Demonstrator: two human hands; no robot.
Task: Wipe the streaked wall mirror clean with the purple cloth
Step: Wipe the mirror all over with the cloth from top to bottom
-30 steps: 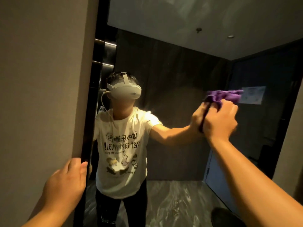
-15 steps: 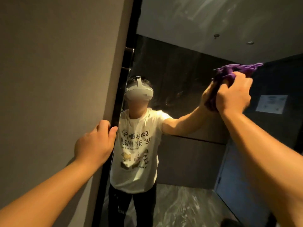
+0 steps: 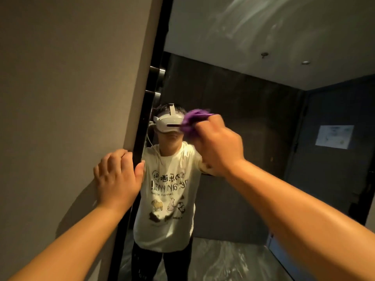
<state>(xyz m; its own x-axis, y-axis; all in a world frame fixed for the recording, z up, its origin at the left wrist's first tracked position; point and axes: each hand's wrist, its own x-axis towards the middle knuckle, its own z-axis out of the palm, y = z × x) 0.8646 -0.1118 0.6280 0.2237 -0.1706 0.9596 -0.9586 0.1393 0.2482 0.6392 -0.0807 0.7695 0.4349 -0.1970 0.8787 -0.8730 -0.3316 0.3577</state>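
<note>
Purple cloth [image 3: 191, 122]: bunched, gripped in my right hand [image 3: 218, 147], fingers curled tight round it, pressed vs. the wall mirror [image 3: 253, 128] at mid-height, left of centre. Cloth's long axis runs roughly up-right to down-left; loose end points up and right, past the knuckles.

Wall mirror: tall, long axis vertical, black frame [image 3: 151, 122] along its left edge. Pale streaks [image 3: 241, 23] on the upper glass, more smears low down. Reflection shows a person in a white headset and cream printed T-shirt, dark panelled room, a paper notice on a door.

Left hand [image 3: 118, 175]: holds no item; fingers bent over the corner of the beige wall [image 3: 71, 88], thumb on the black frame.
</note>
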